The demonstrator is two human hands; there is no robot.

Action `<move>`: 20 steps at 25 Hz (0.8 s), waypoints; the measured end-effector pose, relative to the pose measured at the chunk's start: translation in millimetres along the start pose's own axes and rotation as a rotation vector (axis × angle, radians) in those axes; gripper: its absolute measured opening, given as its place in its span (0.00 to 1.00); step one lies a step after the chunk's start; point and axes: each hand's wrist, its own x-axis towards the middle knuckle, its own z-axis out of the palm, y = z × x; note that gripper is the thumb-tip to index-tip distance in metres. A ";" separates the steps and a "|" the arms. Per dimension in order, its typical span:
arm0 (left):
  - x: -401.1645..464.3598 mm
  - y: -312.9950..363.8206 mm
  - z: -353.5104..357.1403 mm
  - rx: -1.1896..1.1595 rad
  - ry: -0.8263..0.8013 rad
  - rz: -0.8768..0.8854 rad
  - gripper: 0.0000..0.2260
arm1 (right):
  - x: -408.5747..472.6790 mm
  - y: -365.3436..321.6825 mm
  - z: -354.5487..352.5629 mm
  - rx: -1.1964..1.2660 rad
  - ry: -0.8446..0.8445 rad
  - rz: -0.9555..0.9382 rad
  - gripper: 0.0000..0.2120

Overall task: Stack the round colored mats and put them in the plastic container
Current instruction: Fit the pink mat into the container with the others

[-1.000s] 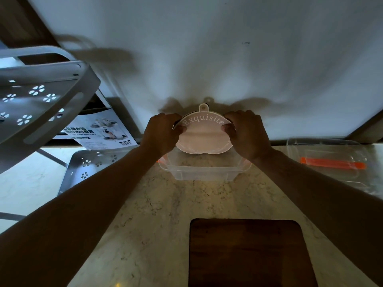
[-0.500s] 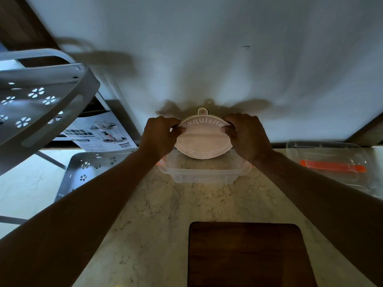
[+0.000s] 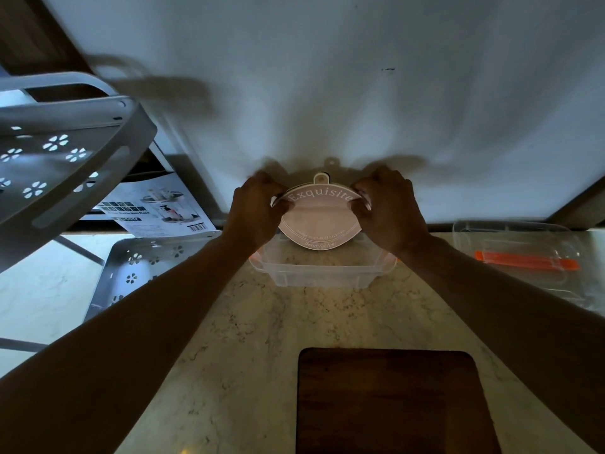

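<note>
A round pale pink mat printed "Exquisite", with a small hanging tab on top, is held tilted toward me above the back of a clear plastic container. My left hand grips the mat's left edge and my right hand grips its right edge. Dark edges behind the pink mat hint at more mats in the stack, but I cannot tell how many. The mat's lower rim reaches just over the container's opening. The container stands on the marble counter against the white wall.
A clear lid with an orange clip lies to the right of the container. A dark wooden board lies near me. Grey perforated rack trays and a printed box stand at the left.
Both hands have lowered the mat a little toward the container and tipped its face more toward me; the lower printed rim now shows.
</note>
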 end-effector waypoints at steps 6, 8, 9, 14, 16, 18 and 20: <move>4.8 3.4 1.1 0.039 -0.018 0.016 0.10 | 3.9 1.7 -1.0 0.038 -0.005 0.024 0.10; 5.3 3.6 0.1 0.027 -0.005 0.027 0.10 | 5.1 1.2 -1.9 0.043 -0.008 0.018 0.10; 5.3 4.4 -0.4 0.015 0.008 0.034 0.10 | 5.5 1.0 -2.3 0.043 -0.012 0.017 0.10; 8.5 10.0 -3.2 -0.009 0.009 0.041 0.09 | 6.0 0.9 -2.6 0.036 -0.017 0.006 0.10; 8.5 9.4 -4.1 -0.003 0.016 0.047 0.09 | 6.3 0.8 -2.5 0.043 -0.017 -0.003 0.10; 8.3 9.1 -3.6 -0.004 0.010 0.042 0.10 | 7.3 1.6 -2.3 0.051 -0.020 -0.011 0.11; 8.6 10.8 -3.1 0.004 -0.004 0.015 0.11 | 7.7 1.5 -2.0 0.060 -0.018 -0.018 0.10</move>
